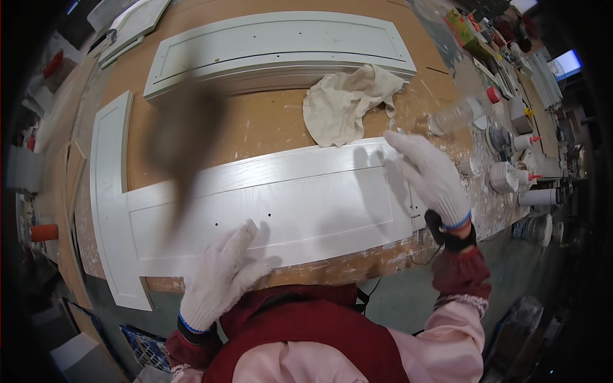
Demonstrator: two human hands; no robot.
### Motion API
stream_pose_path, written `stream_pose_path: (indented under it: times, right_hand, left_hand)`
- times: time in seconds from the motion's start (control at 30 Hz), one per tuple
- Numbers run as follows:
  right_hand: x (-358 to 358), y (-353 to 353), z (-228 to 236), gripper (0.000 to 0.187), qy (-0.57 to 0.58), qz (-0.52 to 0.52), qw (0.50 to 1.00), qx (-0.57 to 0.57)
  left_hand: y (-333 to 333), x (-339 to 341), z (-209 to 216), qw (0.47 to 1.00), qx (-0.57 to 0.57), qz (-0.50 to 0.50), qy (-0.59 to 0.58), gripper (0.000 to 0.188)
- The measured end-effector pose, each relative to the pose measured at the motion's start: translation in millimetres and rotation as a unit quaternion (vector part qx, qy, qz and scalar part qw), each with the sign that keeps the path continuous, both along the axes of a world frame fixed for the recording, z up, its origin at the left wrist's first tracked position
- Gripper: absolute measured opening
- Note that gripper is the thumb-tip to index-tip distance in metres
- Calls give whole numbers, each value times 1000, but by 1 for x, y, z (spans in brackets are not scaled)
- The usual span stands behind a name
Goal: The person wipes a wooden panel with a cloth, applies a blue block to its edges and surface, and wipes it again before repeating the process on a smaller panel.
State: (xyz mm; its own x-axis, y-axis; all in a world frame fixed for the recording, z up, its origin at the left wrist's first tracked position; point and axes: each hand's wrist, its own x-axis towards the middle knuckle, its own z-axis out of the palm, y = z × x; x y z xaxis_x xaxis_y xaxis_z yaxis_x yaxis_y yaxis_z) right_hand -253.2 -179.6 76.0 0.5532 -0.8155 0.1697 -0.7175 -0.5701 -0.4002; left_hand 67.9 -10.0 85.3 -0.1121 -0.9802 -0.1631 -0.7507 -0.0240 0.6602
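Observation:
A white framed door panel [306, 198] with small dark holes lies lengthwise in front of me. My left hand [220, 274], in a white knit glove, is open at its near edge, thumb and fingers apart; whether the fingertips press on the panel I cannot tell. Near the panel's right end is my right hand [431, 175], also gloved, with its fingers stretched out and a shadow cast on the white surface. Neither hand holds anything. A crumpled cream cloth [345, 105] lies just beyond the panel's far edge.
Farther back lies a stack of similar white panels [287, 41]; a narrow white panel [112, 191] stands out at left. To the right are a clear bottle with a red cap [460, 116], small tubs [503, 177] and glue bottles [525, 142]. A dark blur covers part of the left.

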Motion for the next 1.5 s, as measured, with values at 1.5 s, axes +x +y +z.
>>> stream_pose_path:
  times: [1.5]
  right_hand:
    - [-8,-47,-52,11,58,-12,998,-16]
  left_hand:
    - [-119,-39,-55,986,-10,-71,-151,66]
